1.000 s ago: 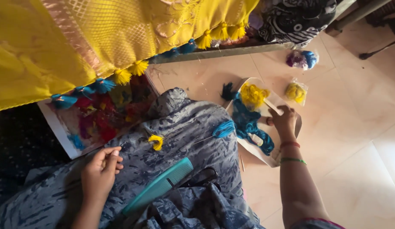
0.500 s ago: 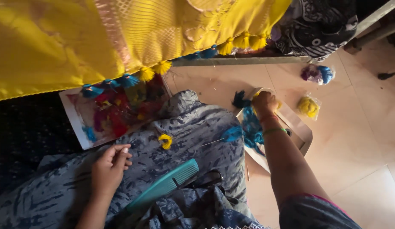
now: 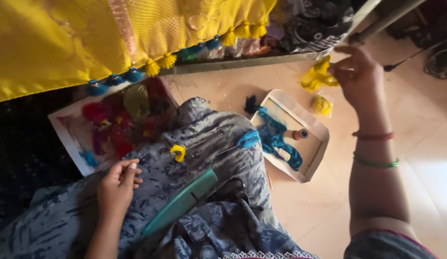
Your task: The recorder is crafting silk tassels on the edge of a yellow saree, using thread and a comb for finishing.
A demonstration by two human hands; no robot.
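- Yellow thread bundle [image 3: 319,74]: loose tangled hank, lifted clear of the floor, hanging above and beyond the far corner of the cardboard tray [image 3: 314,158].
- Right hand [image 3: 360,76]: raised, arm stretched forward, fingers pinched together on the upper end of the yellow thread bundle; red and green bangles on the wrist.
- Left hand [image 3: 117,184]: resting on the blue patterned cloth [image 3: 209,158] over the lap, fingers curled together, fingertips drawn in; whether anything fine is pinched between them cannot be told.
- Small yellow tassel [image 3: 178,152]: lying on the cloth, just beyond the left hand; blue tassel [image 3: 248,139] further along, near the tray's edge.
- Teal comb [image 3: 182,201]: lying slantwise on the cloth, beside the left hand.
- Tray contents: blue thread, a small spool.
- Second yellow bundle in a clear bag [image 3: 322,104]: on the floor, past the tray.
- Flat box of red and mixed threads [image 3: 115,127]: under the tasselled hem of the yellow fabric [image 3: 65,43].
- Risk, judged: loose strands snagging or knotting while lifted, owing to a pinch at one end only; strands slipping out and dropping onto the floor.
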